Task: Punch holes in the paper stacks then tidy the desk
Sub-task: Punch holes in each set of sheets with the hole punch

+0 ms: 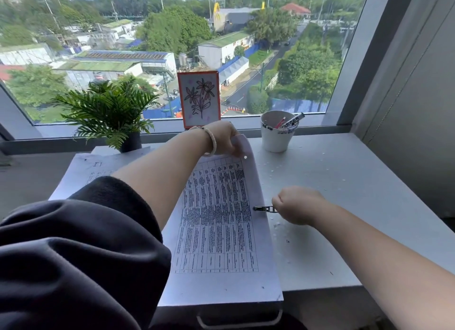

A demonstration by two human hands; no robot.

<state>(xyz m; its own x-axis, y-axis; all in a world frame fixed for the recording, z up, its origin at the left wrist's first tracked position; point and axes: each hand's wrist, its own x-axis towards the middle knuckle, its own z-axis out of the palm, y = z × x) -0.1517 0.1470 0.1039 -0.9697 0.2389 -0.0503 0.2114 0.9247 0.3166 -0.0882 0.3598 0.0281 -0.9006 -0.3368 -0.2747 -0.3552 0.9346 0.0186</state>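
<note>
The right hand [296,204] curls around a small metal hole punch [264,209] biting the right edge of the paper stack [221,231], which lies on the table [344,194]. The left hand [222,137] pinches the stack's far corner, beside one punched hole [245,157]. Beyond stands one white cup [277,137] holding a marker [293,120] and a red pen [280,122]. One potted plant [108,113] and one framed flower drawing [199,98] sit by the window.
</note>
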